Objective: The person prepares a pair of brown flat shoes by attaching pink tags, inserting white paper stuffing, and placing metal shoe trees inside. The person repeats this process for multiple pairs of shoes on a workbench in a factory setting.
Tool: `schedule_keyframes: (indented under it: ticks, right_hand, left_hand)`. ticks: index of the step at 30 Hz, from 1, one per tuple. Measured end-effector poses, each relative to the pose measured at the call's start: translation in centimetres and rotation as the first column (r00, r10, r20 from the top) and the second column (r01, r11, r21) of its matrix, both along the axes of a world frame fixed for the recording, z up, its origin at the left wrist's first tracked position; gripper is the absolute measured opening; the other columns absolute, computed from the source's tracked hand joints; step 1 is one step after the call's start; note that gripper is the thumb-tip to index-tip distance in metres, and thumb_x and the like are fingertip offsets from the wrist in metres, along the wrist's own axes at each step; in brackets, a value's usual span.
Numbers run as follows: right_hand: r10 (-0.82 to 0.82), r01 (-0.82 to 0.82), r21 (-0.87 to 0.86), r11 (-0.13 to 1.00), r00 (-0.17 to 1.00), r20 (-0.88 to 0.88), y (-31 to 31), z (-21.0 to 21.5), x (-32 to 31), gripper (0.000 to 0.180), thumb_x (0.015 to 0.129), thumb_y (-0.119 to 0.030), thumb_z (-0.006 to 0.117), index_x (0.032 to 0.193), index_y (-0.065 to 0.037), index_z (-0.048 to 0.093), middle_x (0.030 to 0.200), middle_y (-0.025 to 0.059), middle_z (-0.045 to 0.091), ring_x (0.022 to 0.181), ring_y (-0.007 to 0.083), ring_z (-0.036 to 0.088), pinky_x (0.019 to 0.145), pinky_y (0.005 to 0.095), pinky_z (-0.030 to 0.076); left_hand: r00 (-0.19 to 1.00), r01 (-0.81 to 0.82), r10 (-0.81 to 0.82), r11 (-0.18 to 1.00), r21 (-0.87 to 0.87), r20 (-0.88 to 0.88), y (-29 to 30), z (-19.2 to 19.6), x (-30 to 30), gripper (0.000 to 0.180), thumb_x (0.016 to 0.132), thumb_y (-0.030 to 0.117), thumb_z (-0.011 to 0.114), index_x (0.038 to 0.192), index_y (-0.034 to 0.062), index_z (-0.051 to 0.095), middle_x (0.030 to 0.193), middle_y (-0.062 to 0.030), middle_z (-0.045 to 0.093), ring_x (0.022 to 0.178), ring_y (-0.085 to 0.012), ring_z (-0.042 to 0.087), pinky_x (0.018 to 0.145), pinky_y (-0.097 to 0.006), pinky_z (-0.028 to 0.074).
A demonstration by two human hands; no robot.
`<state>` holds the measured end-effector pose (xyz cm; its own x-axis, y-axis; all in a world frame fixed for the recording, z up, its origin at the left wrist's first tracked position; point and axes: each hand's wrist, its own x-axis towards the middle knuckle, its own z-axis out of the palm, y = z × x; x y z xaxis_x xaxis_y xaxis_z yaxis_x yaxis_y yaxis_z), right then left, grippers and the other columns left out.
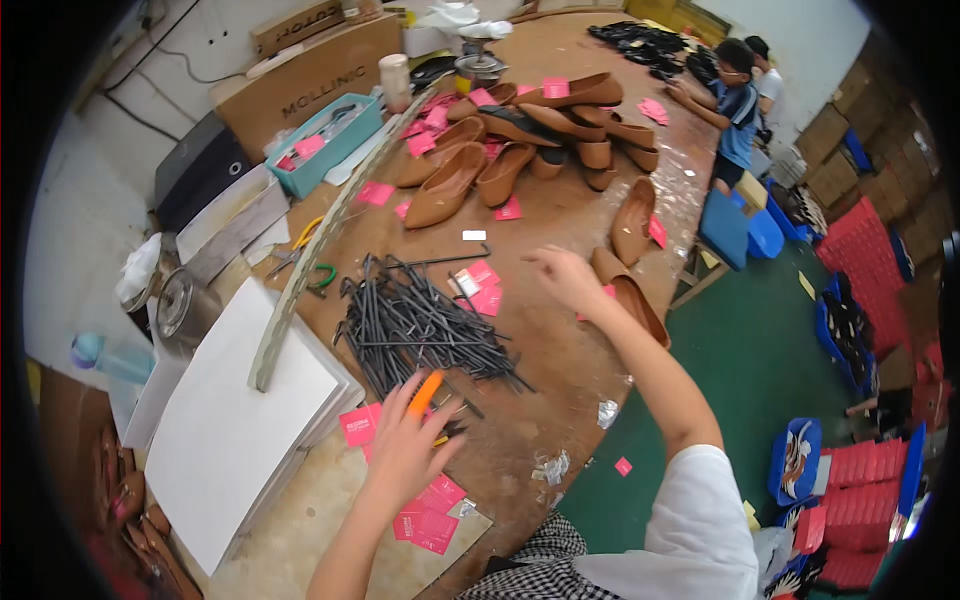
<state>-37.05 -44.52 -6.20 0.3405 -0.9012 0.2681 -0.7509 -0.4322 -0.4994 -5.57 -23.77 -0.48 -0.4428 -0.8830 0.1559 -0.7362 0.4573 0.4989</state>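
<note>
My left hand (405, 445) is spread at the near edge of a pile of dark thin hooked rods (425, 325). An orange-handled tool (427, 392) shows between its fingers, without a visible grip around it; its kind is mostly hidden. Over the brown table, my right hand (568, 280) reaches leftward with its index finger stretched out and nothing visible in it. Left of that hand are pink cards (486, 300) and a small white label (474, 235). Two brown pointed shoes lie beside it, one shoe (632, 220) farther away and another shoe (637, 305) partly behind my forearm.
More brown shoes (450, 185) are heaped at the far side. A greenish strip (300, 270) crosses the left side beside white sheets (235, 420), scissors (300, 250) and a teal basket (330, 150). Two people sit at the far right. Blue bins (795, 460) stand on the green floor.
</note>
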Motion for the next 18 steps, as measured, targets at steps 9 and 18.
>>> schedule_keyframes:
  ticks: [9, 18]
  right_hand:
    - [0.221, -0.210, 0.219, 0.953, 0.975, -0.027, -0.3, 1.7, -1.9, 0.025, 0.089, -0.013, 0.059, 0.110, -0.006, 0.070, 0.101, 0.0151, 0.068, 0.088, 0.0361, 0.066, 0.080, 0.0446, 0.053]
    - [0.121, -0.159, -0.227, 0.961, 0.978, -0.172, -5.6, -4.4, 6.5, 0.017, 0.085, -0.019, 0.066, 0.097, -0.009, 0.069, 0.103, 0.0094, 0.063, 0.102, 0.0261, 0.059, 0.082, 0.0387, 0.051]
  left_hand:
    - [0.964, 0.040, -0.022, 0.997, -0.063, 0.264, -17.9, -6.0, -6.1, 0.051, 0.089, 0.055, 0.061, 0.098, 0.0064, 0.072, 0.126, -0.0241, 0.059, 0.133, -0.0396, 0.044, 0.117, -0.053, 0.024]
    - [0.971, 0.034, -0.039, 0.999, 0.026, 0.235, -12.8, -3.8, -0.8, 0.046, 0.083, 0.053, 0.068, 0.085, 0.0076, 0.071, 0.107, -0.0123, 0.063, 0.112, -0.0300, 0.055, 0.098, -0.042, 0.038]
